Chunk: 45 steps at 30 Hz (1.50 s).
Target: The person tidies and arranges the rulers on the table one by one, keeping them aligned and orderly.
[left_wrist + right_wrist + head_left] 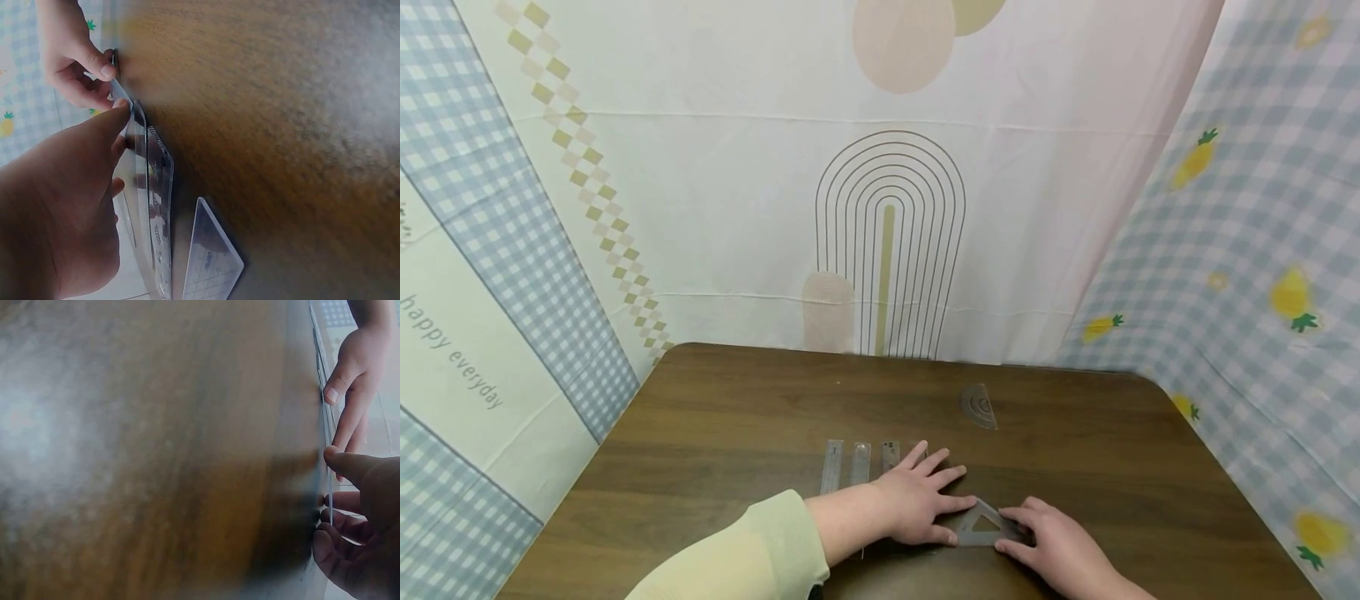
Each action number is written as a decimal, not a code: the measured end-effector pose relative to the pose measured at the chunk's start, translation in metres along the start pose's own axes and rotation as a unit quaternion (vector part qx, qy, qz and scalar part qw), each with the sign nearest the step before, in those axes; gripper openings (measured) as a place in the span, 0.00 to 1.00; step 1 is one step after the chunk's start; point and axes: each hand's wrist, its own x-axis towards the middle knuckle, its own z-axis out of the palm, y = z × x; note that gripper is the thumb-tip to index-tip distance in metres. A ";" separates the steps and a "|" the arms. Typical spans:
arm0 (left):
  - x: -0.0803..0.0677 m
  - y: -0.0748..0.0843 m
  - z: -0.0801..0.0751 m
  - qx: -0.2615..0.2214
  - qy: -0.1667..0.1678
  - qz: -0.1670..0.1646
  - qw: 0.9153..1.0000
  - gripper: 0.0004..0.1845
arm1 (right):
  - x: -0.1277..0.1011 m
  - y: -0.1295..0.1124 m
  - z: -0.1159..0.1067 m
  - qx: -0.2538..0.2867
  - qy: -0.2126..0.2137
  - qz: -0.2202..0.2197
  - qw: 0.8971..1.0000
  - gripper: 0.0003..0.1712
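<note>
Left sleeve: a pale yellow-green sleeve point(752, 550) comes in from the lower left, the forearm angled up and to the right across the desk point(700, 433).
Rulers: three clear straight rulers point(857, 462) lie side by side, partly under the left wrist and just behind the left fingers; their near ends are hidden by the arm.
Left hand: the left hand point(917, 504) lies palm down, fingers point(951, 477) spread and nearly straight, flat on the desk; the thumb and forefinger tips touch the left corner of the set square. Nothing is clasped.
Set square: the clear triangular set square point(983, 525) lies flat on the desk between the two hands, its open centre showing the wood.
Right hand: the right hand point(1060, 546) comes in from the lower right, fingers curled, the thumb and fingertips pinching the right edge of the set square.
Protractor: a clear half-round protractor point(977, 406) lies well beyond both sets of fingers, towards the far edge.
</note>
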 end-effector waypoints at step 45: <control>0.002 -0.001 0.001 0.022 0.002 0.026 0.999 0.31 | -0.006 0.009 0.000 0.054 -0.046 -0.018 0.997 0.30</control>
